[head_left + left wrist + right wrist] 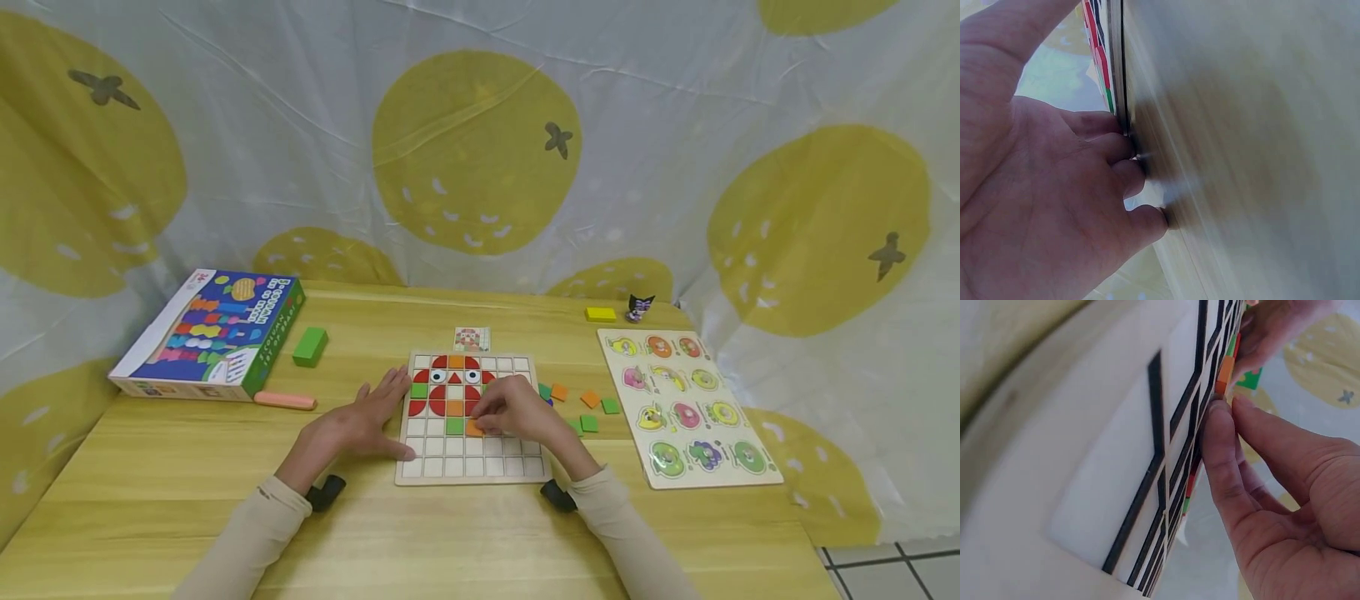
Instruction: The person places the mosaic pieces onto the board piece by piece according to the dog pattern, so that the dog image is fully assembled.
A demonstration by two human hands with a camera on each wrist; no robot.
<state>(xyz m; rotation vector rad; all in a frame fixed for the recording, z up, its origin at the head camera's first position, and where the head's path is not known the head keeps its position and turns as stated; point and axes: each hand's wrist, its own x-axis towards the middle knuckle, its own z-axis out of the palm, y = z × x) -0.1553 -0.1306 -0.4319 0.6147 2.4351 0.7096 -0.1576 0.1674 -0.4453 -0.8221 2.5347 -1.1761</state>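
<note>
Grid board lying flat at mid-table, partly filled with red, green and orange tiles forming a face. Left hand spread with fingers straight, pressing the board's left edge. Right hand curled, pinching one orange tile at its edges with fingertips, over a cell in the board's fifth row. Tile judged small, light, stiff and smooth; best taken by two opposite edges, thin enough to slip from a loose pinch. Board judged rigid and light, prone to slide unless steadied at the rim. Loose tiles right of the board: about six showing, orange and green, some hidden behind the hand. One pattern card just beyond the board. One fruit peg puzzle at right, twelve pieces. One printed box at left, one green block and one pink stick near it. One yellow block and one small dark figure at the far edge
</note>
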